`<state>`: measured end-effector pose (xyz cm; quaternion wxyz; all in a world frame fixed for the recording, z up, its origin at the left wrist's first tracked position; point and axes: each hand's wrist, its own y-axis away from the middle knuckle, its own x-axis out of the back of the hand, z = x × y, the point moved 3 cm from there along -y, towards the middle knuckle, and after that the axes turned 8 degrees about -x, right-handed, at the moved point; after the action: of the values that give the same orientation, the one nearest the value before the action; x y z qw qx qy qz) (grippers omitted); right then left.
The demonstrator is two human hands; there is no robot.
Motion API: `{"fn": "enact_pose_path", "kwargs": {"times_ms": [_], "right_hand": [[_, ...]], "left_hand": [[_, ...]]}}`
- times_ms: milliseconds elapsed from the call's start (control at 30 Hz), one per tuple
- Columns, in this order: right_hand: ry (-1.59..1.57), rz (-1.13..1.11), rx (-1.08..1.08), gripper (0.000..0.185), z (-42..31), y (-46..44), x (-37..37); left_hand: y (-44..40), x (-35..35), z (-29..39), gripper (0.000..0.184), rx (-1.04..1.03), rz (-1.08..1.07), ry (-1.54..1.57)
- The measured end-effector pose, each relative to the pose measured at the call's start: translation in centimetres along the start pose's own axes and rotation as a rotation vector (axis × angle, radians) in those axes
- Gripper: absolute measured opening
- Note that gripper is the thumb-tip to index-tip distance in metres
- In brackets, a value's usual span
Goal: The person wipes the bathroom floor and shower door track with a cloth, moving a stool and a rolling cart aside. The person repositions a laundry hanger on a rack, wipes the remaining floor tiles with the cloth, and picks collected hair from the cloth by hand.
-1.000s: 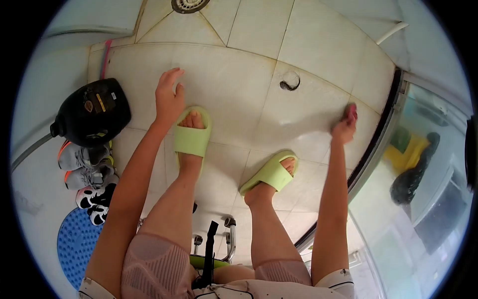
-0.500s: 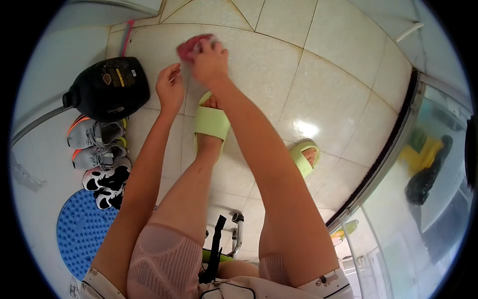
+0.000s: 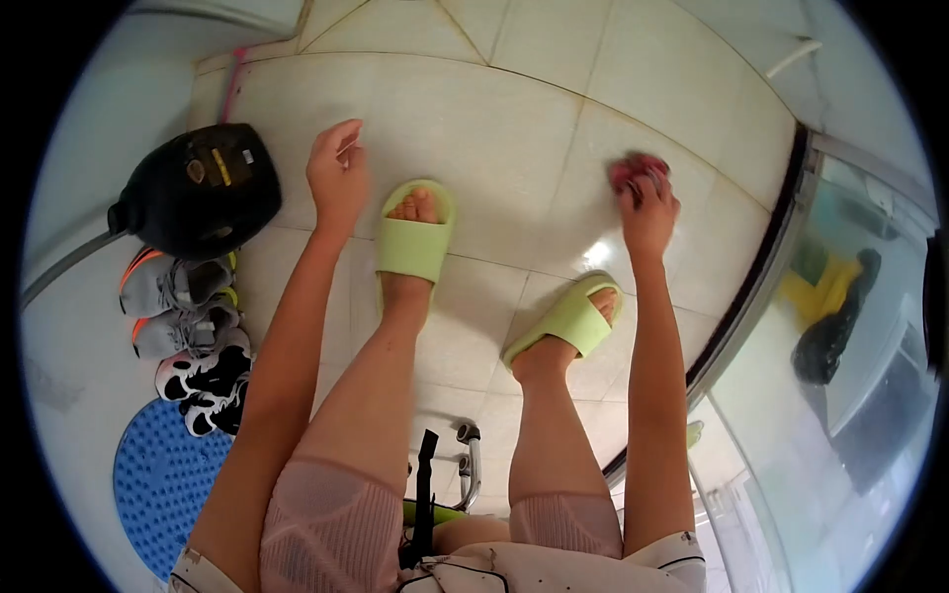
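On the right of the head view, my right hand (image 3: 649, 219) is closed on a crumpled dark pink cloth (image 3: 638, 168). The cloth is low over the tiled floor (image 3: 484, 128) and seems pressed to it. My left hand (image 3: 336, 176) hovers left of centre, its fingers loosely curled with a gap to the thumb and nothing visible in them. Below and between the hands are two feet in light green slippers, the left slipper (image 3: 413, 245) and the right slipper (image 3: 578, 321).
A big black jug (image 3: 203, 188) stands at the left wall. Under it are grey sneakers (image 3: 183, 287), black-and-white shoes (image 3: 213, 381) and a blue studded round mat (image 3: 163, 484). At right runs a door track (image 3: 761, 267) beside a glass panel (image 3: 781, 415). Chair casters (image 3: 470, 435) sit between the legs.
My right hand has swept the cloth from the upper middle across the floor to the right. My left hand stays nearly in place. The view has shifted slightly.
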<state>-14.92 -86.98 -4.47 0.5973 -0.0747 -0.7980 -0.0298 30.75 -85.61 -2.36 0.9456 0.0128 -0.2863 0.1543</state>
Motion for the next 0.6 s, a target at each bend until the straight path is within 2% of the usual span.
{"fn": "enact_pose_path", "kwargs": {"times_ms": [33,100,200,267,400,433,467,533,600], "right_hand": [[0.092,0.051,0.008,0.020,3.5,1.3,0.4],[0.022,0.070,-0.227,0.025,8.2,4.6,2.3],[0.077,0.133,-0.670,0.026,11.8,10.5,3.4],[0.056,0.130,-0.749,0.024,12.0,12.6,3.4],[-0.140,0.253,-0.578,0.017,5.4,11.7,1.2],[-0.318,0.201,-0.517,0.012,1.5,10.2,1.3],[-0.356,0.139,-0.271,0.009,-0.4,9.0,0.1],[-0.438,-0.093,-0.174,0.019,-5.5,7.4,-2.4],[-0.321,-0.030,0.052,0.019,-9.2,5.6,-3.0]], "left_hand": [[0.0,-0.3,0.0,0.033,-0.013,-0.012,0.034],[0.2,-1.3,0.6,0.031,-0.031,-0.037,0.083],[0.4,-2.8,2.2,0.029,-0.059,-0.098,0.108],[0.6,-3.9,3.2,0.030,-0.089,-0.161,0.093],[1.2,-6.3,4.4,0.029,-0.096,-0.287,0.100],[1.3,-6.9,4.9,0.029,-0.105,-0.310,0.098],[1.5,-7.6,5.5,0.029,-0.112,-0.330,0.095],[2.0,-8.5,6.6,0.029,-0.150,-0.370,0.083],[2.2,-9.3,7.6,0.029,-0.201,-0.410,0.060]]}}
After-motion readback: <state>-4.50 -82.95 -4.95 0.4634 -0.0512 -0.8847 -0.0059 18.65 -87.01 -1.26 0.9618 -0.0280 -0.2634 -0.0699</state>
